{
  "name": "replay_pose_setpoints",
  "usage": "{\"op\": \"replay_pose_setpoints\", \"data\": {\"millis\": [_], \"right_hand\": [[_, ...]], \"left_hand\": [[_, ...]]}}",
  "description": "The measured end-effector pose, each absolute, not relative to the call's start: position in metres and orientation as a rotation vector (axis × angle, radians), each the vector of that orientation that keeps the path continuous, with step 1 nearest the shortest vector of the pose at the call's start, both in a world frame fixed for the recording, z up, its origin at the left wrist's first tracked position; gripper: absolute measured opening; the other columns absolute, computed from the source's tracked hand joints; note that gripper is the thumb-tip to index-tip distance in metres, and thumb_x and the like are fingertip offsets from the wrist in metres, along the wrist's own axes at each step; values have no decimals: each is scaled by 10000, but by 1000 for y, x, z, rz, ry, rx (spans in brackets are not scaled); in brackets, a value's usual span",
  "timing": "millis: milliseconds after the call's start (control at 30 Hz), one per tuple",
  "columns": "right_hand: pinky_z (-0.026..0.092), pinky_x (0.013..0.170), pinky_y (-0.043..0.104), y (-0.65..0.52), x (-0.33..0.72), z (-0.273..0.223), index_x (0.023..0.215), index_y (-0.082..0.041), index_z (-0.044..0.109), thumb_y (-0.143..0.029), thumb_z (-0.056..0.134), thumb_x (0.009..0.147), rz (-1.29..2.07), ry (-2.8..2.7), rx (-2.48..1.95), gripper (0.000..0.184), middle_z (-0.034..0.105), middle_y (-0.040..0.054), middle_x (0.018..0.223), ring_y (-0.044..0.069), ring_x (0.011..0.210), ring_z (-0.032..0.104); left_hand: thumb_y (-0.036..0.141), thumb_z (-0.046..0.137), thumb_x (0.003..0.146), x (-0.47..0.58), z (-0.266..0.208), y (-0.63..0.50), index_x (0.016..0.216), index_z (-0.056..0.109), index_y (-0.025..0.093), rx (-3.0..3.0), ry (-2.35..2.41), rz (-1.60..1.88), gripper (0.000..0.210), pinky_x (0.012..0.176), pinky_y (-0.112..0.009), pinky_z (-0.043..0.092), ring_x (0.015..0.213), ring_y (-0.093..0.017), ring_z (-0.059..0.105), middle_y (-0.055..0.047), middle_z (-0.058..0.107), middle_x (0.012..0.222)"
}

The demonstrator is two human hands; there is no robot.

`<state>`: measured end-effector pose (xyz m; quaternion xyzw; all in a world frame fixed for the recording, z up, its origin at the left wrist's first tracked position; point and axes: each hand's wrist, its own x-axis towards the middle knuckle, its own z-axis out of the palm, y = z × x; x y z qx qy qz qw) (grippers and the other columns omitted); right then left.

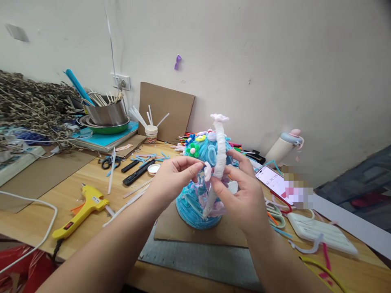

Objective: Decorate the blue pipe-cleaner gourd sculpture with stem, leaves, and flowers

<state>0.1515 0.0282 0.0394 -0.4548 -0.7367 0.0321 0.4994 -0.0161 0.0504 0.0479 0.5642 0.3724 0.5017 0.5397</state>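
While flower (208,171) between hands (179,175), "02:36:59" on phone (271,187).

Wooden table (94,173): glue gun (87,207), paper cup (151,135), grey mat (195,260)

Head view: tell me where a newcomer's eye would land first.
Most likely on the fuzzy blue craft piece in the middle, where the left hand is at a small pale flower and the right hand grips a curved white strip. After that, probably the yellow glue gun on the table at left, then the purple bow on the wall.
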Motion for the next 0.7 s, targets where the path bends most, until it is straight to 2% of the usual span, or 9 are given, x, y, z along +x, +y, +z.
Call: {"op": "replay_pose_setpoints", "data": {"millis": [100,233,367,467,567,700], "right_hand": [[362,1030,511,28,154,40,884,-226,707,-322,593,832,86,-1796,-1087,158,530,89,1258,293,1264,437],[358,1038,511,28,158,41,896,-240,706,-258,519,856,130,-1834,-1059,192,537,68,1270,282,1290,407],[336,1059,521,29,161,42,953,-254,714,-236,484,868,129,-1854,-1058,245,509,50,1329,279,1302,396],[327,1063,531,29,163,43,966,-265,716,-241,492,868,115,-1867,-1062,246,488,43,1357,283,1304,393],[333,1054,542,31,165,44,942,-251,712,-246,521,850,93,-1852,-1073,212,493,57,1345,291,1285,412],[332,1048,551,33,168,46,916,-232,695,-254,552,831,67,-1842,-1062,168,508,75,1323,296,1258,437]], "left_hand": [[401,682,748,-30,51,51,782,626,153,1524,934,1172,257,531,-205,367,565,-73,455,21,562,667],[372,760,676,-54,62,57,775,649,157,1947,866,918,261,506,-209,327,564,-81,406,36,501,631],[345,744,706,-70,77,62,846,710,188,2235,868,670,212,514,-204,355,582,-88,458,22,564,650],[324,717,732,-76,87,63,818,737,208,2325,923,556,146,502,-201,372,547,-84,489,20,593,620],[305,694,751,-76,91,63,749,745,208,2349,920,543,110,549,-212,425,591,-105,559,-6,655,658],[315,658,776,-66,87,62,802,752,211,2271,947,686,143,589,-223,458,610,-113,579,-12,686,680]]}}
